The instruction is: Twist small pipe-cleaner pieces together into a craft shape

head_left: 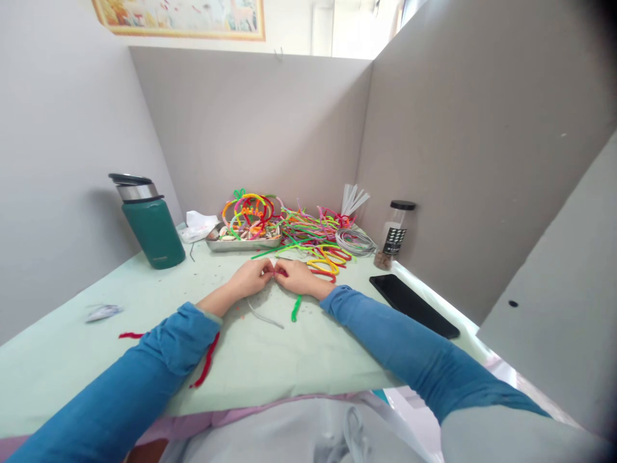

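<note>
My left hand [251, 278] and my right hand [293, 278] meet over the middle of the table, both closed in a pinch. Between their fingertips shows a bit of red pipe cleaner [274, 272], mostly hidden by the fingers. Just below my right hand lies a short green pipe cleaner [295, 310]. A grey wire or cord [265, 317] rests beneath my left hand. Red pipe cleaner [207, 365] pokes out from under my left sleeve. Beyond my right wrist are bent yellow and red pipe cleaners [330, 260].
Behind my hands stand a metal tray [244, 245] of small pieces, with looped pipe cleaners above it, and a colourful pipe cleaner pile [308, 225]. A green bottle [153, 231] is left. Right are coiled grey cord [355, 242], a black-lidded jar [394, 235] and a black phone [413, 305].
</note>
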Tool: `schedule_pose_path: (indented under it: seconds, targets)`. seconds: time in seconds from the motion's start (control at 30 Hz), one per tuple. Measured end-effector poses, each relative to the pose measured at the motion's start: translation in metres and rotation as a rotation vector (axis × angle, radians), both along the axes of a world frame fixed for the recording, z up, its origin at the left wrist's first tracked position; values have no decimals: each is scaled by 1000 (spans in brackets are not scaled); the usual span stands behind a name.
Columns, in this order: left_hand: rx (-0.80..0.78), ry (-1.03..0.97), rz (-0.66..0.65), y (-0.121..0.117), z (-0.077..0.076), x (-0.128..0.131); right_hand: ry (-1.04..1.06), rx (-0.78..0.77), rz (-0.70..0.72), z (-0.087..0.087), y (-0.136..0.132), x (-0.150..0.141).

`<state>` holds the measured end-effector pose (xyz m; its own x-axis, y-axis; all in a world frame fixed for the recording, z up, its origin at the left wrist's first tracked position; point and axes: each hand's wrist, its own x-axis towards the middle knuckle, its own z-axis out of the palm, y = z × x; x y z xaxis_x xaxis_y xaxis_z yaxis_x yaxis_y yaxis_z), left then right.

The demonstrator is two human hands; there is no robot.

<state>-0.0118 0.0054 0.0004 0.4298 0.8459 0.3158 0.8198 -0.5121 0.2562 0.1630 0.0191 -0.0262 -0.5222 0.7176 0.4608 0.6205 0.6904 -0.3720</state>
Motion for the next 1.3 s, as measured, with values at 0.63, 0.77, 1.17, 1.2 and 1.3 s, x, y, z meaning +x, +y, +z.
schedule_pose_path:
  seconds: [0.63, 0.77, 1.17, 1.2, 1.3]
  targets:
    - [1, 1, -10, -1, 1, 0, -15, 8, -13, 2, -2, 0]
    - [-2, 3, -7, -1, 0, 0, -14, 4, -14, 2, -3, 0]
    - [3, 16, 1, 0, 0, 0, -1, 0, -11, 1, -1, -1]
    - [2, 16, 0, 0, 0, 0, -2, -1, -11, 1, -1, -1]
    - [-2, 13, -4, 1, 0, 0, -3, -9, -13, 2, -2, -1]
